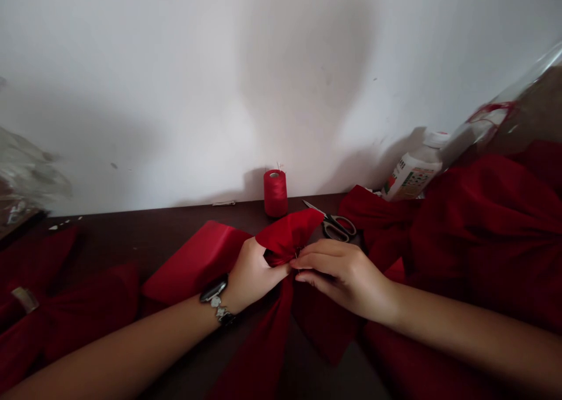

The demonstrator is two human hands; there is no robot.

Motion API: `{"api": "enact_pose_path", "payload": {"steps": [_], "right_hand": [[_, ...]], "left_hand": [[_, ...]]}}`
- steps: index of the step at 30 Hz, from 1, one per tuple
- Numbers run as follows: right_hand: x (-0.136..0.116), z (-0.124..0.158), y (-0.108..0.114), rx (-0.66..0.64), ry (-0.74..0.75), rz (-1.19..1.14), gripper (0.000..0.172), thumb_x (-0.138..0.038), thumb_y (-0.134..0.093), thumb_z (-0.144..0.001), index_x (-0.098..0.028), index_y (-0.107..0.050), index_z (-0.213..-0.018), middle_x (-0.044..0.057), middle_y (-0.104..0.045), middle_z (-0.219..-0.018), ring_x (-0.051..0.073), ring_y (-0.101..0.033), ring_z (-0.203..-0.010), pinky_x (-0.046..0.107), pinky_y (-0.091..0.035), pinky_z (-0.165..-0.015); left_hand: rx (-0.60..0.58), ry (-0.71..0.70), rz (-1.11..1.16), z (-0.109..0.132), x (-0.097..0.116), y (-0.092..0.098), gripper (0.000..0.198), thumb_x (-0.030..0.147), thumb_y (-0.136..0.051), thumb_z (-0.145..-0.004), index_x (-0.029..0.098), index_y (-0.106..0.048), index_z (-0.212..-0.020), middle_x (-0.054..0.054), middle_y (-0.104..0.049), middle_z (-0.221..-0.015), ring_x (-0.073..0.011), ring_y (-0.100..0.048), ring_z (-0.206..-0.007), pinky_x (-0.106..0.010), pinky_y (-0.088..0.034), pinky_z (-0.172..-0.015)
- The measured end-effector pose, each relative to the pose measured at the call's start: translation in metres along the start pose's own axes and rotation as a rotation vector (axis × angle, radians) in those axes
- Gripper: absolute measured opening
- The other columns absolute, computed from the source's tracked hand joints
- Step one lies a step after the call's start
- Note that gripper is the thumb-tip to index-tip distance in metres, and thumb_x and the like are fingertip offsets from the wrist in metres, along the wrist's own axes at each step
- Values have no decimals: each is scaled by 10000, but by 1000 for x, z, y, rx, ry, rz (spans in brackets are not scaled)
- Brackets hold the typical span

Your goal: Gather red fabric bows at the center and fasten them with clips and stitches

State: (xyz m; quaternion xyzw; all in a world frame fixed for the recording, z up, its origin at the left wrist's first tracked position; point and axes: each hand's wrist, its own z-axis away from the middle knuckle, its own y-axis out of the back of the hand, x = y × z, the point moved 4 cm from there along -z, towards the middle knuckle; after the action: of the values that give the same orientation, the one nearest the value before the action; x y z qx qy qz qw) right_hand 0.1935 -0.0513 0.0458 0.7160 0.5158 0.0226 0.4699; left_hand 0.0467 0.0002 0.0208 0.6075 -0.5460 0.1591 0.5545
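Observation:
A red fabric bow (pixel 287 236) lies on the dark brown table (pixel 144 233), its tails running toward me. My left hand (pixel 252 274), with a watch on the wrist, pinches the gathered middle of the bow. My right hand (pixel 340 274) meets it at the same spot, fingers pressed together on the gathered fabric; whether they hold a needle is too small to tell. A spool of red thread (pixel 275 192) stands upright by the wall just behind the bow. A pair of scissors (pixel 336 224) lies to the right of the spool.
A heap of red fabric (pixel 487 224) fills the right side, with a white bottle (pixel 413 174) and clear plastic wrap (pixel 504 116) behind it. More red fabric pieces (pixel 65 306) lie at the left. A white wall (pixel 219 84) closes the table's far edge.

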Motion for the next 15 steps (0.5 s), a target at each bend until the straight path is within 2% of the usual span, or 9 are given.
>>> {"api": "enact_pose_path", "payload": {"steps": [7,15], "right_hand": [[-2,-1,-2,23,14,18,146,-234,-561,-891,-166,-640,-993,67,-682,-927,151,-646,-865,251,-530,-765],[-1,3,1,65,133,36,169,-224,-556,-897,-163,-637,-1032,66,-700,-956,148,-653,-872,255,-542,-751]], "left_hand": [[3,20,16,0,1,0,68,131,-643,-662,134,-650,-729,-18,-684,-680,-165,-605,-634,-245,-492,-601],[-13,15,83,-1,-2,0,136,178,-678,-696,127,-678,-823,-58,-729,-819,-204,-653,-737,-284,-525,-692]]}}
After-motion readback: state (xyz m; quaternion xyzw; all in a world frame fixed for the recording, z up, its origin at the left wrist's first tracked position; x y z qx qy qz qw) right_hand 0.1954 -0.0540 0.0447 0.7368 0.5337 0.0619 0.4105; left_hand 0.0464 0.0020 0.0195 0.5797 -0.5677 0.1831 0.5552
